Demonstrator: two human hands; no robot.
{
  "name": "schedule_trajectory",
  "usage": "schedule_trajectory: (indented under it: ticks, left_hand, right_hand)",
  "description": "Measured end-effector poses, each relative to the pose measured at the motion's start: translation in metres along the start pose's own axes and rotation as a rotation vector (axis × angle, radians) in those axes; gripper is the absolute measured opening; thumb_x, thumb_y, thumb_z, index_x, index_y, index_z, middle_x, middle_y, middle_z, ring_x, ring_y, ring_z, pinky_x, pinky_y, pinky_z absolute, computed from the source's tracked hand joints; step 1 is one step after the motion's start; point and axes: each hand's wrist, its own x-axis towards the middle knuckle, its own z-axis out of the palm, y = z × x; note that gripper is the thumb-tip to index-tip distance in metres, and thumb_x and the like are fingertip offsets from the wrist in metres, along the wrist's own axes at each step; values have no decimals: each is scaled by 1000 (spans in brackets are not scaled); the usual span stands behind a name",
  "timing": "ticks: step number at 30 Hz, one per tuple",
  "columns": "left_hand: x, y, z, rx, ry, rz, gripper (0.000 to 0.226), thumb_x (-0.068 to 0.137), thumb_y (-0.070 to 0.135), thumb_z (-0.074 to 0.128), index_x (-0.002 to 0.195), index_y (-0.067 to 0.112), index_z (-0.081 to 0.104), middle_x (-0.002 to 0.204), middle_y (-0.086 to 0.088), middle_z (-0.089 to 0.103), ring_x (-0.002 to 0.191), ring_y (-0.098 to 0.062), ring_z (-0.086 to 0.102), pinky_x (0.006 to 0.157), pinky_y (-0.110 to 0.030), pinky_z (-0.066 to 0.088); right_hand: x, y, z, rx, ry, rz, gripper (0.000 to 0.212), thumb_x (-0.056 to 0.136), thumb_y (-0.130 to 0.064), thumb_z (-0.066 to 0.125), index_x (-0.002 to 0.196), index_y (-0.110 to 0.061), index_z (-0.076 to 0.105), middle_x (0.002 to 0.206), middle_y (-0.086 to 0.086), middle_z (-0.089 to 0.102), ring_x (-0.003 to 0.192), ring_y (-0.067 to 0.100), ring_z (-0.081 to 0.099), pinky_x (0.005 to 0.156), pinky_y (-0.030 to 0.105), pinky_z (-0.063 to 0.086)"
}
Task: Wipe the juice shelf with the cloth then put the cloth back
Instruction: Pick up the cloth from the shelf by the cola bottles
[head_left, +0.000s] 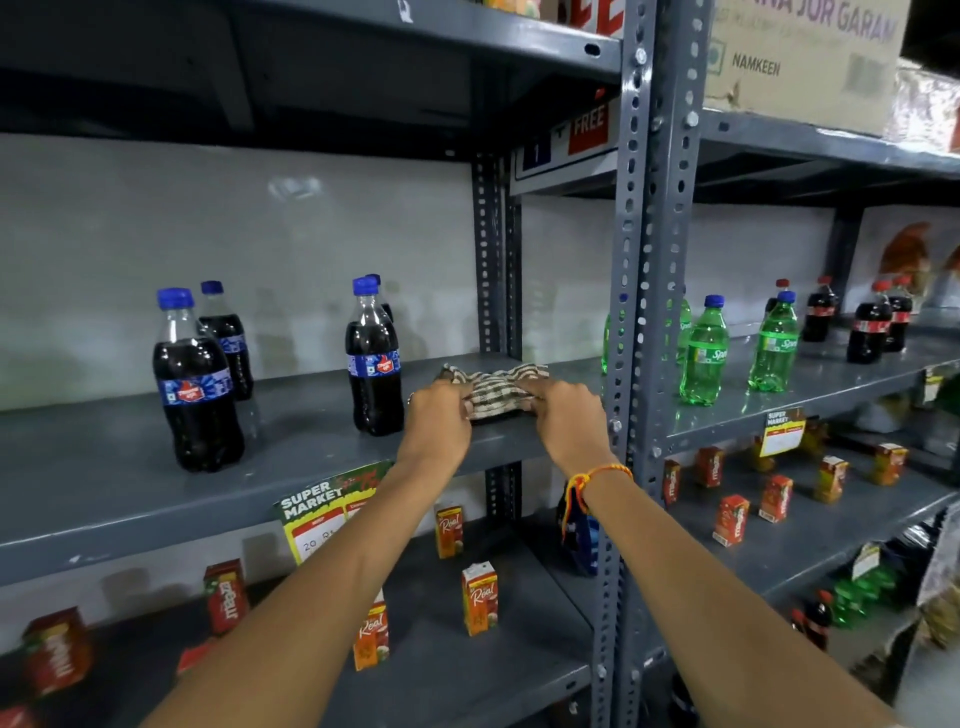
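A striped brown-and-white cloth (493, 387) lies bunched on the grey cola shelf (291, 436), near its right end beside the upright post. My left hand (441, 415) grips the cloth's left side and my right hand (569, 415) grips its right side. The cloth rests on the shelf surface between them. One level below is the juice shelf (441, 670), which carries small orange and red juice cartons (479, 597).
Dark cola bottles (374, 358) stand just left of my hands, with more (197, 379) further left. A perforated steel post (634, 312) rises at the right. Beyond it are green soda bottles (704, 353) and red-capped cola bottles. A price tag (322, 514) hangs on the shelf edge.
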Motion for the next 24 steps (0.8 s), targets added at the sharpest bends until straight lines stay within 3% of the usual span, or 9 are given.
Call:
schedule_trajectory:
  ticks: [2,5,6,9,12,13,17,21,24]
  left_hand:
    - [-12,0,-16,-25,94,66,35,86,-11,50,118,2,57,128,-23,53,116,-36,49,101,-24,29]
    - [-47,2,-51,-15,286,205,39,78,-19,58,111,0,63,126,-24,55,112,-37,51,97,-19,29]
    - [-62,-1,-64,-15,331,250,40,74,-21,60,108,0,64,123,-24,57,108,-34,53,97,-17,31]
    - [-114,-24,-103,-30,389,287,40,74,-19,63,108,1,64,124,-11,53,106,-23,54,97,-8,33]
    - [-168,-60,-146,21,398,219,35,77,-7,60,110,4,64,125,-7,49,106,-16,52,96,-13,37]
    - [-186,-73,-162,58,386,188,35,76,-6,59,110,3,64,125,-9,49,105,-15,51,96,-11,36]
    - [-250,-127,-223,219,301,51,40,73,-14,56,110,0,63,123,-18,51,103,-20,50,94,-2,30]
    - [-314,-185,-265,253,260,-68,31,79,-5,52,107,-1,65,121,-26,54,104,-18,48,93,-1,29]
    - [-365,-235,-283,217,248,-161,34,80,-4,48,108,3,65,127,-16,51,107,-17,48,90,-15,39]
  right_hand:
    - [-11,-5,0,258,118,-51,48,85,11,49,120,-19,61,108,16,72,89,27,70,86,39,59]
    - [-33,-29,-4,550,253,-145,45,83,18,47,117,-7,63,120,22,65,108,28,64,94,43,55]
    - [-42,-40,-5,591,297,-154,44,83,18,49,116,-7,63,121,22,64,115,26,60,98,39,53]
    - [-79,-83,-5,667,361,-187,45,82,17,54,115,-12,64,124,20,63,119,2,46,102,3,37]
    - [-124,-133,7,795,293,-255,43,80,18,56,112,-9,66,124,22,60,114,-7,41,95,-5,34]
    - [-138,-149,15,831,248,-276,41,81,15,57,112,-10,66,124,23,59,114,-6,41,97,-1,36]
    - [-194,-216,55,896,51,-319,35,85,8,57,112,-11,67,128,24,58,121,18,51,101,39,49]
    - [-253,-283,100,950,-160,-303,29,90,-8,54,117,-14,64,139,20,48,121,32,55,101,42,49]
    - [-300,-334,135,843,-247,-354,37,87,-23,65,123,-18,59,151,14,31,135,21,35,108,41,41]
